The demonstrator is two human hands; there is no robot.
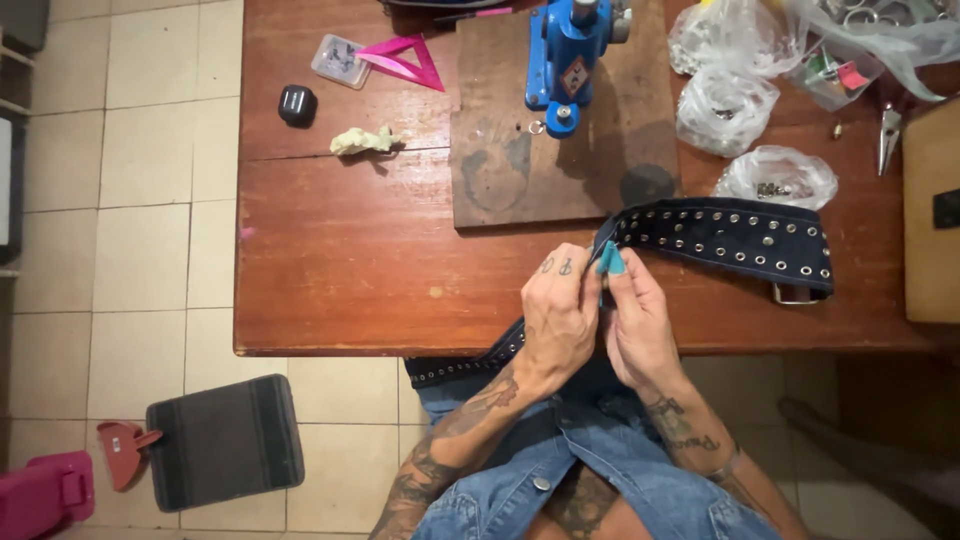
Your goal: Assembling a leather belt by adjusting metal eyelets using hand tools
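A dark blue belt point(730, 238) studded with rows of metal eyelets lies across the wooden table point(340, 270), its buckle end at the right. The other end hangs over the front edge toward my lap. My left hand point(560, 315) and my right hand point(632, 320) meet at the table's edge, both pinching the belt where it bends. My right hand also grips a small teal-handled tool point(610, 260) pressed against the belt. A blue hand press point(565, 60) stands on a wooden board point(560, 140) behind the belt.
Clear plastic bags of metal fittings point(725, 105) lie at the back right, pliers point(888, 135) beside them. A pink triangle ruler point(405, 58), a small black box point(297, 104) and a crumpled cloth point(362, 141) sit at the back left. A grey mat point(225, 440) lies on the tiled floor.
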